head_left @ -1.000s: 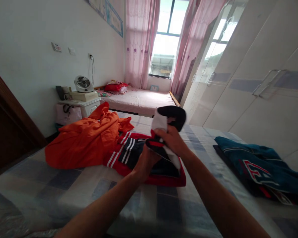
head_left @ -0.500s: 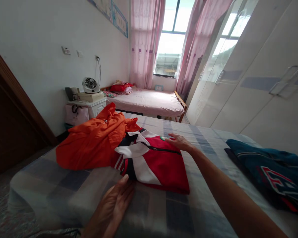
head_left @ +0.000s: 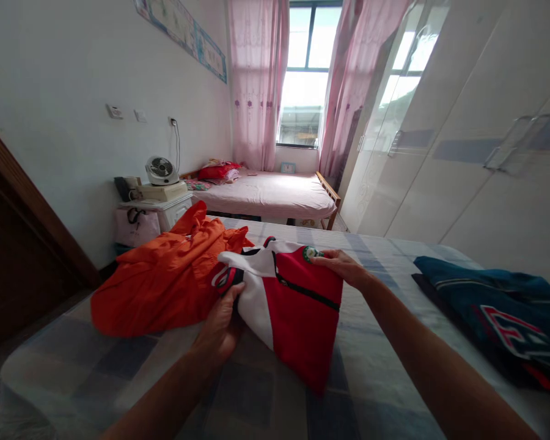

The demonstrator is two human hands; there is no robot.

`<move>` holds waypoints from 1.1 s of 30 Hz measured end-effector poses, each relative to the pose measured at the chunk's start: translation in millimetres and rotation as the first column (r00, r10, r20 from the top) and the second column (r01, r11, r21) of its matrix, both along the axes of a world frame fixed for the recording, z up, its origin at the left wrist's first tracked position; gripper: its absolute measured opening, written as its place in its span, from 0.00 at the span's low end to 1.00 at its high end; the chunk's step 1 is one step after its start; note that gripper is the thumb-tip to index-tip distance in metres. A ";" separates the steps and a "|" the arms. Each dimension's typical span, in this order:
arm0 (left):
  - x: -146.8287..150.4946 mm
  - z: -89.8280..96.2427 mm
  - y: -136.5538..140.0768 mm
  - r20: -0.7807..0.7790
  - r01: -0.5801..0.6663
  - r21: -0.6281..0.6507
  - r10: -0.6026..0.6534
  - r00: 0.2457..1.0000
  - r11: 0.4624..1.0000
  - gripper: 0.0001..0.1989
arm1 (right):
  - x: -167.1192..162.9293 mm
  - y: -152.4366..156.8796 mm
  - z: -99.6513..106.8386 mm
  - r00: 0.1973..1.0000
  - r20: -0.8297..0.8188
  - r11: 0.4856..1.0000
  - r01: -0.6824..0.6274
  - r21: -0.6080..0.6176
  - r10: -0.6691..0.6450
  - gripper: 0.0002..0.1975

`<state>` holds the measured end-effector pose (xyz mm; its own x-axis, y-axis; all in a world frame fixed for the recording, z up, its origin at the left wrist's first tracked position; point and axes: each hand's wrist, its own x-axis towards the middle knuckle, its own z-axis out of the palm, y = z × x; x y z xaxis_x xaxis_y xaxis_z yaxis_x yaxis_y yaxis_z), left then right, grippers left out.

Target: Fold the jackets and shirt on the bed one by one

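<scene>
Open strip of white-and-blue checked cloth bedsheet runs between red-and-white zip jacket and folded teal cloth garment with red-and-white lettering; person's bare right forearm cuts across it. 2nd open patch near side, between 2 forearms; jacket's near corner juts in. Bunched orange cloth garment blocks passage left of jacket. Bare left hand occupies jacket's left side, bare right hand its right. Behind jacket, sheet open to far edge. Glossy white wardrobe walls off ground behind teal garment.
</scene>
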<state>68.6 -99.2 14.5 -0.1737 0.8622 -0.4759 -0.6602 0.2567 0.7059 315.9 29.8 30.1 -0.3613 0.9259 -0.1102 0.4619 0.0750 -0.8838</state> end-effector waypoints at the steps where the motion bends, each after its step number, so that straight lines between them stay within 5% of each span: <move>1: -1.2 4.9 7.6 -0.011 0.022 0.034 -0.022 1.000 0.999 0.10 | 7.0 -11.2 7.1 0.994 -0.104 0.999 0.026 -0.024 -0.029 0.20; 5: -6.5 7.4 41.5 -0.077 0.107 0.105 -0.099 0.992 0.989 0.12 | 40.8 -59.9 14.7 0.868 -0.429 0.965 0.187 -0.184 -0.250 0.16; 11: -2.8 -39.7 72.7 -0.337 0.174 0.098 -0.131 0.932 0.980 0.17 | 78.1 -96.3 -33.1 0.890 -0.230 0.880 0.291 -0.375 -0.393 0.16; 20: -5.1 -52.3 70.7 -0.601 0.209 0.103 -0.107 0.792 0.972 0.22 | 70.0 -61.1 -35.4 0.849 -0.413 0.855 0.084 -0.512 -0.330 0.16; 23: -6.8 -53.6 70.8 -0.648 0.227 0.105 -0.106 0.754 0.968 0.23 | 55.6 -50.5 -32.3 0.790 -0.471 0.750 -0.022 -0.661 -0.392 0.14; 26: -9.4 -56.5 71.2 -0.688 0.240 0.107 -0.102 0.718 0.965 0.25 | 43.9 -46.2 -31.5 0.787 -0.372 0.585 -0.016 -0.811 -0.493 0.17; 28: -11.2 -57.1 70.9 -0.701 0.258 0.111 -0.108 0.705 0.960 0.26 | 40.4 -44.9 -33.2 0.803 -0.324 0.524 -0.016 -0.851 -0.501 0.20; 30: -12.3 -55.1 69.9 -0.707 0.289 0.109 -0.131 0.695 0.951 0.27 | 40.0 -43.7 -37.1 0.822 -0.295 0.503 -0.012 -0.864 -0.487 0.22; 33: -13.4 -49.1 68.4 -0.720 0.319 0.050 -0.187 0.669 0.946 0.28 | 39.8 -44.5 -45.2 0.812 -0.297 0.548 0.033 -0.836 -0.503 0.19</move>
<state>55.3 -30.8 -34.6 -0.1604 0.9738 -0.1610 0.1147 0.1804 0.9769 355.8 -14.7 -15.0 -0.3270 0.6152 -0.7174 -0.1381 -0.7821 -0.6077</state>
